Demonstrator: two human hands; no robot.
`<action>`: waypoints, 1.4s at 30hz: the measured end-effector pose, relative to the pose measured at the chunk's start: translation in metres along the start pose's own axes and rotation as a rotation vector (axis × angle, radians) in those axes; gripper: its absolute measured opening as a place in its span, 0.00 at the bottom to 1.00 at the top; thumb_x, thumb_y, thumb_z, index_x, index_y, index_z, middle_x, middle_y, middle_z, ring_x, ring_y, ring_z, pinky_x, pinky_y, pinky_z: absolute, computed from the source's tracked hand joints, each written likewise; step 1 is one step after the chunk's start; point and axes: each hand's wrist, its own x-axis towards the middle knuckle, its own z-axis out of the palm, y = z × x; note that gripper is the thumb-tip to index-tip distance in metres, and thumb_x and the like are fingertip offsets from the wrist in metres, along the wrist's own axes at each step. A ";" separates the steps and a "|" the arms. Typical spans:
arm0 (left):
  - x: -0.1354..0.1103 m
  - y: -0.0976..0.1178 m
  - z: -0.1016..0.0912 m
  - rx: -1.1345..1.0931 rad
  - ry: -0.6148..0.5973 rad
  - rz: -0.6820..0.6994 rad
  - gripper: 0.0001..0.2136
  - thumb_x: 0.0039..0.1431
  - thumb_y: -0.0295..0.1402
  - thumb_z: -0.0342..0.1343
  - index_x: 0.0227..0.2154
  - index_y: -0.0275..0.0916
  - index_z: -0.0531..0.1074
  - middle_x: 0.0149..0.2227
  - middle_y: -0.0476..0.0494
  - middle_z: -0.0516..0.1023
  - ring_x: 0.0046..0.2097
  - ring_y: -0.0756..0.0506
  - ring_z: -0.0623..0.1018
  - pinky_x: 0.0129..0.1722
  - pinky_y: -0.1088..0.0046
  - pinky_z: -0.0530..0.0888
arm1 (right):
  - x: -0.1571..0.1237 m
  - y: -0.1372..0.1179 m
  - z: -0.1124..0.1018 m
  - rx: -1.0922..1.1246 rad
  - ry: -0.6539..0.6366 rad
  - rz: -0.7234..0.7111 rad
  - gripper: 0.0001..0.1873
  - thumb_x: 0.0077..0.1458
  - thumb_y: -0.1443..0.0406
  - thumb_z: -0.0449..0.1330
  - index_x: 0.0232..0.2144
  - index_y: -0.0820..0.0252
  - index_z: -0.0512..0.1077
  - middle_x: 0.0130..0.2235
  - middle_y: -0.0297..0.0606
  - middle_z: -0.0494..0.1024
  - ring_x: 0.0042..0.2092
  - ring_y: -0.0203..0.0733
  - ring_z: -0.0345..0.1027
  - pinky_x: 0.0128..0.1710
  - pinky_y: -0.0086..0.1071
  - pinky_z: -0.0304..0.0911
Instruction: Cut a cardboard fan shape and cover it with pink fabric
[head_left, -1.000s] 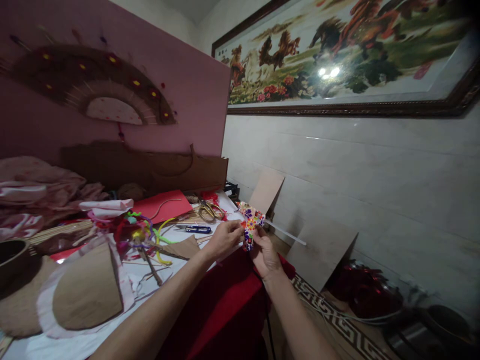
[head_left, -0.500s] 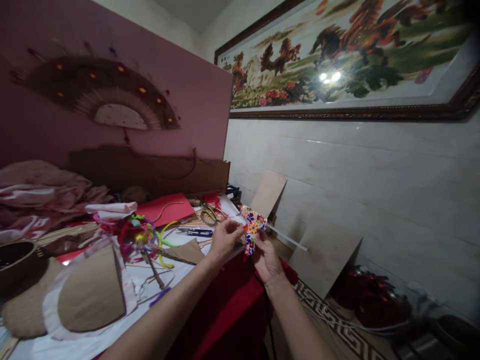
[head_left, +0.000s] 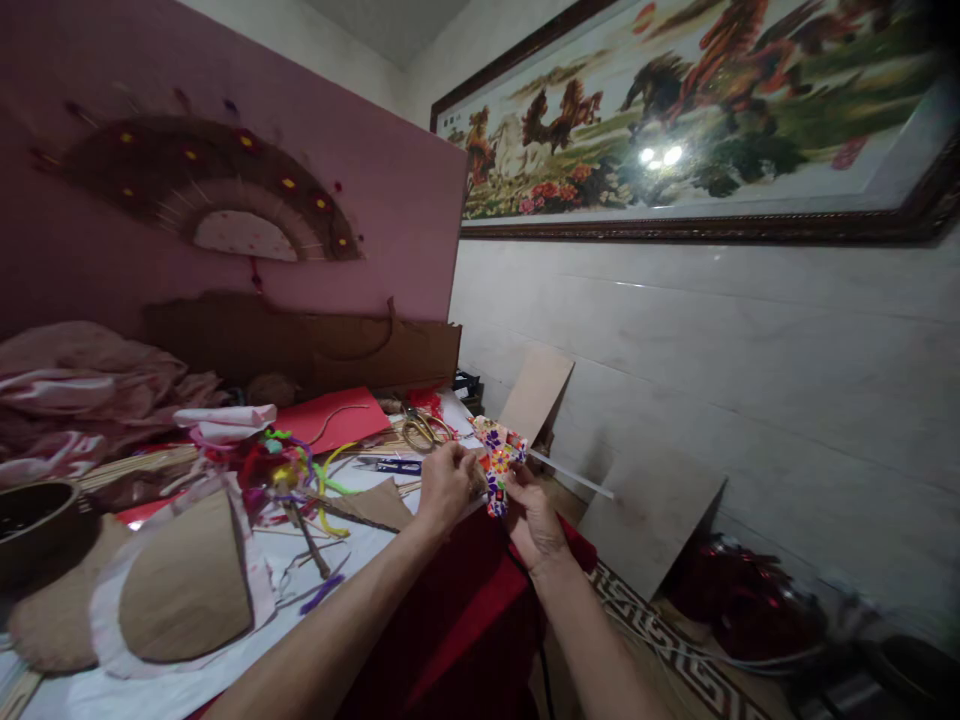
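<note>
A flower-patterned hot glue gun (head_left: 498,458) is in my right hand (head_left: 537,518), my fingers wrapped round its handle. A whitish glue stick (head_left: 574,473) juts from its back end, and a black cord (head_left: 541,650) hangs below. Close beside it on the left, my left hand (head_left: 448,484) is closed with fingertips pinched together. A small tan bit shows between the hands; I cannot make out what my left fingers hold. Both hands are above the front edge of a dark red cloth (head_left: 442,610).
Left on the table lie blue thread snips (head_left: 394,465), gold-handled scissors (head_left: 420,430), red paper (head_left: 330,418), cut cardboard (head_left: 187,580), pipe cleaners (head_left: 326,500) and a dark pot (head_left: 37,520). Boards (head_left: 651,515) lean on the tiled wall at right.
The glue gun has shifted slightly left and down in my right hand. My left hand stays close beside it, still pinched. The view has moved a little.
</note>
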 end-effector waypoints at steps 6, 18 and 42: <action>-0.002 0.004 -0.001 0.038 0.028 0.085 0.07 0.53 0.30 0.50 0.24 0.39 0.72 0.24 0.48 0.74 0.29 0.48 0.72 0.32 0.73 0.65 | 0.001 0.001 -0.001 -0.001 0.015 -0.011 0.15 0.37 0.71 0.69 0.32 0.56 0.75 0.31 0.31 0.80 0.33 0.37 0.73 0.37 0.31 0.68; -0.009 0.009 0.005 0.141 0.011 0.171 0.06 0.52 0.29 0.50 0.22 0.39 0.70 0.24 0.47 0.73 0.28 0.47 0.70 0.31 0.72 0.63 | 0.003 0.002 -0.002 -0.033 -0.019 -0.003 0.17 0.38 0.71 0.69 0.35 0.57 0.76 0.37 0.33 0.80 0.37 0.36 0.72 0.42 0.28 0.66; -0.002 -0.004 0.007 -0.032 -0.161 -0.023 0.06 0.47 0.30 0.52 0.18 0.38 0.67 0.18 0.51 0.69 0.24 0.50 0.67 0.26 0.74 0.62 | 0.002 -0.001 -0.003 0.002 -0.006 0.028 0.16 0.39 0.70 0.68 0.34 0.56 0.73 0.34 0.31 0.79 0.34 0.38 0.72 0.37 0.32 0.67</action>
